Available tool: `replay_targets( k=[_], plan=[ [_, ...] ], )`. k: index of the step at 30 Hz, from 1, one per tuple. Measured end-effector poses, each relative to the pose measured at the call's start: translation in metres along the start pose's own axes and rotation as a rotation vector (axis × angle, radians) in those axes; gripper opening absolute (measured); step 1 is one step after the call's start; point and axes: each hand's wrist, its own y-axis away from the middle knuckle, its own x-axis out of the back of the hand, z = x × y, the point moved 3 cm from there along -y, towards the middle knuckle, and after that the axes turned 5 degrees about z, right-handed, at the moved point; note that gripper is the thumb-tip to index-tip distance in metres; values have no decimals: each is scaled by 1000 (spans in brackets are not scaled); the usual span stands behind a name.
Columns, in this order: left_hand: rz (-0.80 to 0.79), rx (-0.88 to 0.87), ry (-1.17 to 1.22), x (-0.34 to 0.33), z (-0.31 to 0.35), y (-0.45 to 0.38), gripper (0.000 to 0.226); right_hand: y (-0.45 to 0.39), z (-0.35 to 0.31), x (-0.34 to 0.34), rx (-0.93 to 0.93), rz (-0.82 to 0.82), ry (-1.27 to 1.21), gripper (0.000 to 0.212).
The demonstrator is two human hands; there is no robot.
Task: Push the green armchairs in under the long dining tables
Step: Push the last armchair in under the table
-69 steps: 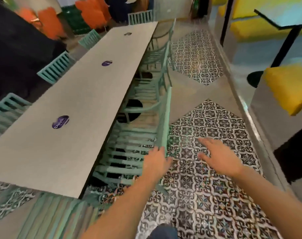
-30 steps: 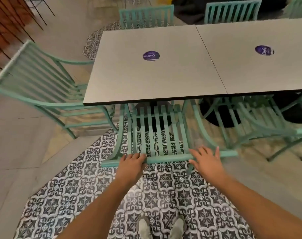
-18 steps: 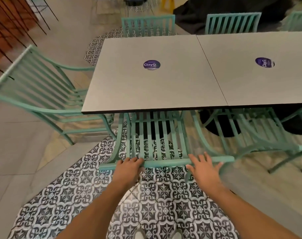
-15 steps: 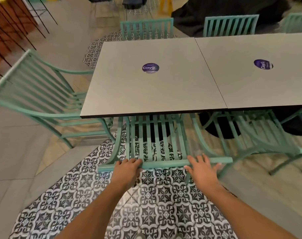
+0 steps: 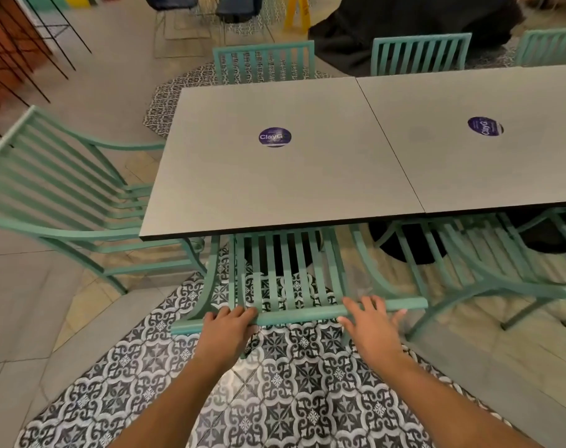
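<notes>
1. Green slatted metal is what both hands meet: the armchair (image 5: pixel 291 279) at lower centre of the frame, whose top rail (image 5: pixel 299 313) runs across just above the wrists. Its seat already lies partly beneath the near edge of the grey dining table (image 5: pixel 275 176), and the backrest stands clear of that edge.

2. The left hand (image 5: pixel 226 328) curls its fingers over the rail near the rail's left end and grips it. The right hand (image 5: pixel 370 324) lies flatter, fingers spread and fairly straight, resting on the rail towards its right end; it presses rather than grasps.

3. To do this push well, I judge both hands should drive evenly, straight towards the top of the frame. The flat right hand could slide along the rail, so closing it round the rail would give better steering.

4. Keep the chair square to the table edge. The neighbouring armchair (image 5: pixel 469 273) at centre right stands just beside it, and their curved arms look close enough to catch if the chair twists.

5. Stop when the backrest nears the tabletop edge, so fingers over the rail are not pinched.

6. The armchair at the table's end (image 5: pixel 58 202), on the left of the frame, stands out from the table, likely needing the same treatment.
</notes>
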Motion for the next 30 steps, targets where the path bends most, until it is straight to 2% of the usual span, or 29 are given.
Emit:
replay_targets(
  k=[3, 6, 9, 10, 12, 14, 16, 18, 21, 30],
  plan=[
    [72, -33, -6, -6, -3, 0, 30, 1, 1, 0, -10, 4, -13, 50],
    [47, -5, 10, -6, -3, 0, 33, -1, 2, 1, -13, 5, -15, 51],
    [16, 144, 71, -4, -10, 0, 48, -4, 4, -6, -27, 7, -42, 57],
    [61, 229, 116, 0, -16, 0, 51, -5, 7, -6, -62, 71, -98, 61],
    [232, 451, 152, 11, -38, 4, 53, -5, 21, 1, -247, 341, -325, 71],
    [326, 747, 235, 17, -69, 14, 57, -4, 42, 7, -587, 582, -718, 81],
    [285, 1009, 494, 10, -94, 22, 59, -12, 60, -2, -920, 585, -1213, 81],
    [198, 1160, 741, -5, -100, 25, 49, -21, 66, -15, -1057, 460, -1482, 69],
    [206, 1234, 889, -20, -95, 22, 39, -26, 68, -24, -1062, 366, -1443, 58],
    [246, 1240, 784, -24, -96, 22, 51, -23, 73, -16, -989, 435, -1356, 40]
  ],
)
